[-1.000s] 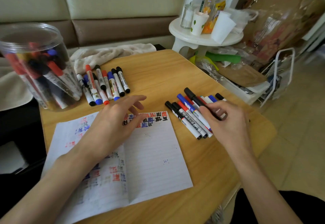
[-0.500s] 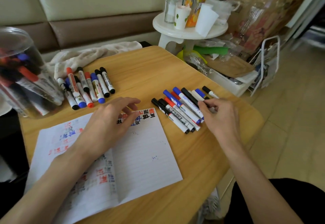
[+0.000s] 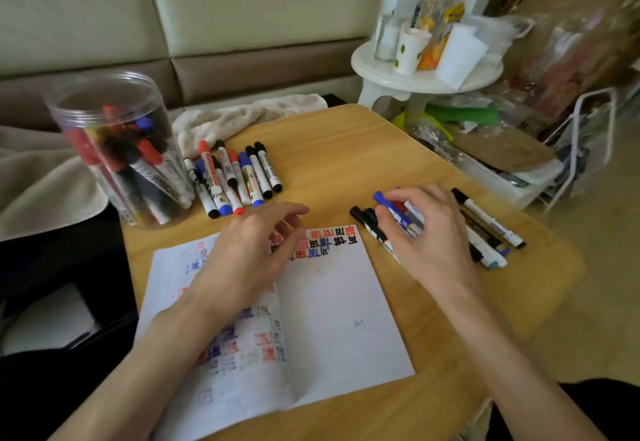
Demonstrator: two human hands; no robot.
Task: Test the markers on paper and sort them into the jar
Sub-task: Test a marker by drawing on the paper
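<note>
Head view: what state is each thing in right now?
jar: upright, lidless, partly filled with markers
notebook: open, test marks at top
blue marker: capped, gripped by right hand
left hand: empty, resting on the notebook
markers by jar: capped, lying flat

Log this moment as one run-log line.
step: picking next marker | right hand: closing on blue-capped marker in right pile | left hand: open, resting on paper | jar: part filled

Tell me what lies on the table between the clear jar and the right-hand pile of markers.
In the head view, between the jar and the right pile lies a row of markers, then bare table.
</note>
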